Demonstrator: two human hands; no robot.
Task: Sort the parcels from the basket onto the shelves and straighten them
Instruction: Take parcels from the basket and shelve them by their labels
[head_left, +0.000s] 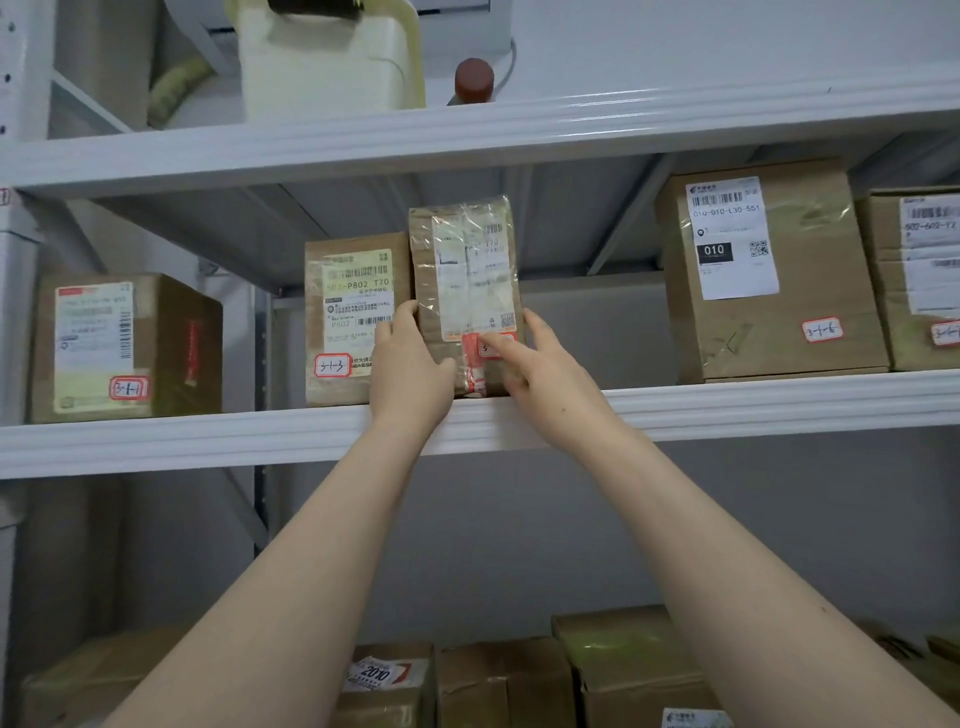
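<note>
A narrow brown parcel (467, 270) wrapped in clear tape stands upright on the middle shelf (727, 405). My left hand (410, 364) grips its left side and lower front. Against its right edge lies my right hand (540, 364), with the thumb pressing on the red sticker low on its front. The parcel touches a wider box labelled 3-1-3 (353, 312) on its left. A box marked 3-1-1 (124, 348) stands further left. The basket is out of sight.
To the right on the same shelf stand a big box marked 3-1-6 (769, 270) and another box (919, 275) at the edge. The top shelf holds a white jug (332, 62) and a brown-capped bottle (474, 80). Several boxes (504, 680) fill the lower shelf.
</note>
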